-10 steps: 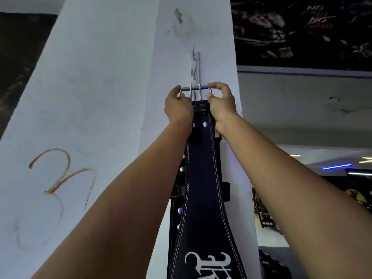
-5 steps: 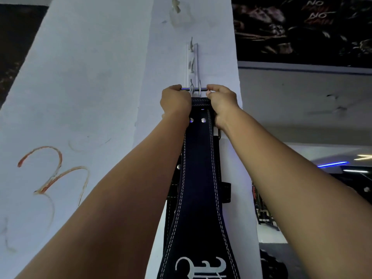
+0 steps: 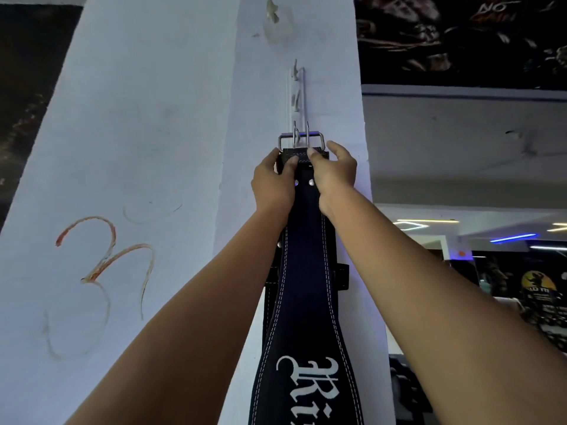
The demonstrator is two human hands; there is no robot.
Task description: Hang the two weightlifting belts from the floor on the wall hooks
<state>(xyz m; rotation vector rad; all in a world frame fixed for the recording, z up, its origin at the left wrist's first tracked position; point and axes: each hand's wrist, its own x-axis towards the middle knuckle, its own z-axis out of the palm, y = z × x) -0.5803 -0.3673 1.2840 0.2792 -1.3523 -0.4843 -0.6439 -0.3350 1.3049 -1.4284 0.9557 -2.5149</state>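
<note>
A black weightlifting belt with white stitching and white lettering hangs down the white pillar. Its steel buckle sits at the bottom hook of a white hook rail on the pillar face. My left hand grips the belt's top left edge just under the buckle. My right hand holds the top right edge, its outer fingers lifted and spread. Behind the front belt, a second black belt shows at both sides; its top is hidden.
The white pillar has a red scribble at lower left. A clear stick-on hook sits above the rail, and two rail hooks above the buckle hold nothing. Right of the pillar lie a dark poster, a ceiling and gym lights.
Both hands slid down from the buckle bar to the leather just below it. The buckle now shows whole at the bottom hook, and my right fingers have loosened.
</note>
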